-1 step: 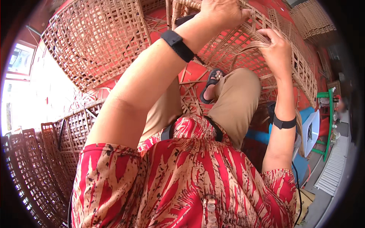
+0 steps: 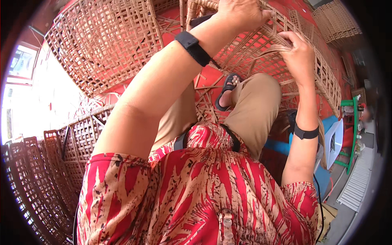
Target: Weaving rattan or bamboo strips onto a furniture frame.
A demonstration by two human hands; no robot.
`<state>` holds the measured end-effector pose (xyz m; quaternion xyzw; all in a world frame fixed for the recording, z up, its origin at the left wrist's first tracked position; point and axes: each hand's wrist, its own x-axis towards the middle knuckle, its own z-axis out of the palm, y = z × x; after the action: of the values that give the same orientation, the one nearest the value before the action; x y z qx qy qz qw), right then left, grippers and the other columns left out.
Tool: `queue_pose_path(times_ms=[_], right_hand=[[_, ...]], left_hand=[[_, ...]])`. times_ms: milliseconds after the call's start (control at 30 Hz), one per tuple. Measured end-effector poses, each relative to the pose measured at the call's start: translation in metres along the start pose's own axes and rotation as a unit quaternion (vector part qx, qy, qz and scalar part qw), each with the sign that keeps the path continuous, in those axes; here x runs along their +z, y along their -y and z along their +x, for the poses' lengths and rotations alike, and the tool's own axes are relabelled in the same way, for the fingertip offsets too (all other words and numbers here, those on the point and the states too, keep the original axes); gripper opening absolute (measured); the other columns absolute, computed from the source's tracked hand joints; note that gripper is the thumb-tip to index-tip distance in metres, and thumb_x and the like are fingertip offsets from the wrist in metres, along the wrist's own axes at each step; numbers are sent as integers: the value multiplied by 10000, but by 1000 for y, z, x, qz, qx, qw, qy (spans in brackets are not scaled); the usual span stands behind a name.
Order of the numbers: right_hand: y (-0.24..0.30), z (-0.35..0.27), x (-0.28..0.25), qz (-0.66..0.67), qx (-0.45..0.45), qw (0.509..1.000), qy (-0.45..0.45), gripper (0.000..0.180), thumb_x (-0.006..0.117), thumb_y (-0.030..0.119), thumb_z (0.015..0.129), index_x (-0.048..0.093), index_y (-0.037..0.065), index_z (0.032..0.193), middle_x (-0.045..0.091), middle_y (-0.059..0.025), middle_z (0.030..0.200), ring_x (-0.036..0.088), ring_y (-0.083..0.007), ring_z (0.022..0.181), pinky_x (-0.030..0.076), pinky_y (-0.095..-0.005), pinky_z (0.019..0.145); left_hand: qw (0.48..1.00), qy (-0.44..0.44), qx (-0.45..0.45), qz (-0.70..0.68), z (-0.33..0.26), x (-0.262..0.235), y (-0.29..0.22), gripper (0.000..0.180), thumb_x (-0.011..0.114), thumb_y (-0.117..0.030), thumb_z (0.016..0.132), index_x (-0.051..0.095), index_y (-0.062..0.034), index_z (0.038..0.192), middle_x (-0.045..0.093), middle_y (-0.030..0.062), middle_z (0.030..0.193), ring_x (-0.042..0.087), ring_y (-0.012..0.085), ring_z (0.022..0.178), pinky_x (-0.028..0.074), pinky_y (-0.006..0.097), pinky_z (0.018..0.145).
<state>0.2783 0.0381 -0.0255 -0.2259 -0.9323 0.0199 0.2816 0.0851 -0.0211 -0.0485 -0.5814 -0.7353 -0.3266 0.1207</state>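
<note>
An open-lattice wicker basket (image 2: 326, 83) lies before my knees, its braided rim toward the top of the view. At that rim my left hand (image 2: 241, 13) is closed, thumb pressed against the weave; its other fingers are mostly hidden or cut off by the picture's edge. Lower and to the right, my right hand (image 2: 300, 55) pinches a small bundle of flat wicker strips (image 2: 272, 50) between thumb and fingers. The strips run leftward from it, over the lattice. Black bands circle both of my forearms.
A large woven panel (image 2: 104, 45) stands at upper left. Dark wicker pieces (image 2: 30, 183) are stacked at lower left. Loose strip scraps (image 2: 206, 102) litter the red floor around my sandalled foot (image 2: 228, 92). On the right are a green frame (image 2: 354, 134) and a pale blue plastic object (image 2: 335, 143).
My left forearm and hand have shifted very slightly to the right. The right hand keeps its pinch on the strips, almost unmoved.
</note>
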Motion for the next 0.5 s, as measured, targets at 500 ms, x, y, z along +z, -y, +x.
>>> queue_pose_path(times_ms=[500], right_hand=[[9,1,0,-24,11,1000,7,269,740,167,729,675,105,983,678,-88,941,649,-320,842,514,-388,724]], left_hand=[[1000,-24,2,-12,-7,-12,1,571,476,-476,897,590,20,1155,560,186,1231,433,346,1237,326,520,1025]])
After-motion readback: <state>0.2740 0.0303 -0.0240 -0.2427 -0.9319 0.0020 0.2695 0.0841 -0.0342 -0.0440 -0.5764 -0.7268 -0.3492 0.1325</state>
